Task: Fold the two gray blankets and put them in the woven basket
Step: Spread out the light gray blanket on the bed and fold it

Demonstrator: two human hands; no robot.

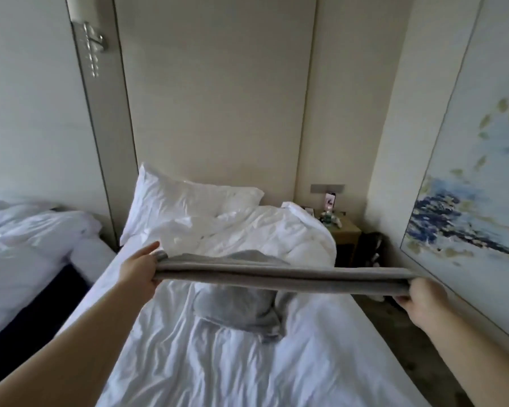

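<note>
bed: white creased sheet, runs from btm of frame away toward far wall; nearest thing in view.
L hand: out over bed's left edge; clamps left end of held blanket, thumb straight on top, fingers underneath.
R hand: out past bed's right edge; fingers curled round right end of same blanket, firm grasp.
held blanket: gray, folded to a long narrow band w/ layers stacked, pulled taut & roughly level btwn both hands, up in the air over the bed, clear of the sheet.
second blanket: gray, crumpled heap on sheet mid-bed, below & just behind the held one, partly hidden by it; no hand on it.
duvet: white, bunched up just beyond the heap.
pillow: white, propped vs far wall, left side of bed.
other bed: to the left, white bedding, dark gap btwn the two.
nightstand: right of bed's far end; small items on top, too small to ID.
painting: right wall, blue & yellow strokes.
wall lamp: high up, left.
</note>
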